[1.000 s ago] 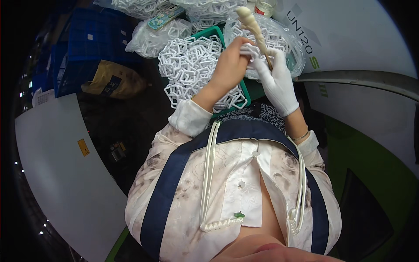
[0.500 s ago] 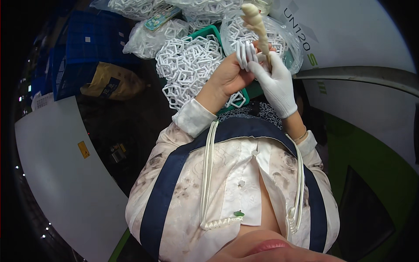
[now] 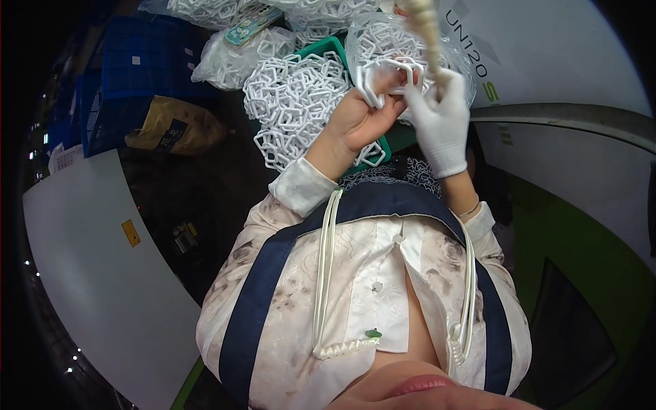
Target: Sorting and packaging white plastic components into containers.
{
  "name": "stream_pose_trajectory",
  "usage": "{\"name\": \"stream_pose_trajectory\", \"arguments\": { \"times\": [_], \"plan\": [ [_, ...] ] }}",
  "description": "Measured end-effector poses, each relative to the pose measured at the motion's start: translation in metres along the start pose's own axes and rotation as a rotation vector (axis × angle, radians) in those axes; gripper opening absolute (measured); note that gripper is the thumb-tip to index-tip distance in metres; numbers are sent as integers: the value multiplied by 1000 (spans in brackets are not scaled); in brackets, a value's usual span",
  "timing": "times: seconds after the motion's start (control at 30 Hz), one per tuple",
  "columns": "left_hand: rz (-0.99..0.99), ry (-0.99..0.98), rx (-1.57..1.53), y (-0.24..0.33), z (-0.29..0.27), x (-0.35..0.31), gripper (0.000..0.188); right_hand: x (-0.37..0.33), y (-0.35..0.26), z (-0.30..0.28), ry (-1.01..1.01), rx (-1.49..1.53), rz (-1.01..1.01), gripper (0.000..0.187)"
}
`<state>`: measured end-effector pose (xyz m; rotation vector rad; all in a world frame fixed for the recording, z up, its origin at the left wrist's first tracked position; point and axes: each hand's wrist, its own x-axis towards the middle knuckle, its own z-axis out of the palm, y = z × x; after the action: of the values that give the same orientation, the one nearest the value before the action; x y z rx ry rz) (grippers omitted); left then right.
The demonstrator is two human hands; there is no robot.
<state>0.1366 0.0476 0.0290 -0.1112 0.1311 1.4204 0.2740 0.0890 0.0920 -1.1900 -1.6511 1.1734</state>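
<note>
My bare left hand is closed around a few white plastic angular rings, which stand out past its fingers. My right hand, in a white knit glove, grips a tool with a lumpy cream-coloured handle pointing up and away from me. Its working end is hidden by the glove. The thumb side of the glove meets one white ring beside the left fingertips. Below both hands, a heap of the same rings fills a green crate.
Clear plastic bags of white rings lie beyond the crate, one with a patterned box on top. Blue crates and a brown paper sack stand at the left. A pale machine panel borders the right side.
The tool in my right hand has shifted up and right, its handle blurred. The rings in my left hand were bunched together and now spread apart.
</note>
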Motion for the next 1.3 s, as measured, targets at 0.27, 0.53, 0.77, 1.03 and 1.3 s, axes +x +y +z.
{"name": "stream_pose_trajectory", "arguments": {
  "times": [0.27,0.53,0.77,1.03,1.3],
  "plan": [
    [-21,-97,39,0,4,2,38,-10,8,13,-103,101,44,33],
    [202,-5,124,11,9,-3,44,-17,27,-18,-156,-78,-12,20],
    [140,-37,97,20,12,-3,47,-21,26,-29,-196,-196,63,25],
    [552,-86,608,35,61,-4,42,-7,40,-65,83,-123,72,26],
    [1046,108,2367,26,-17,42,57,-10,60,-74,79,-155,152,24]
  ]
}}
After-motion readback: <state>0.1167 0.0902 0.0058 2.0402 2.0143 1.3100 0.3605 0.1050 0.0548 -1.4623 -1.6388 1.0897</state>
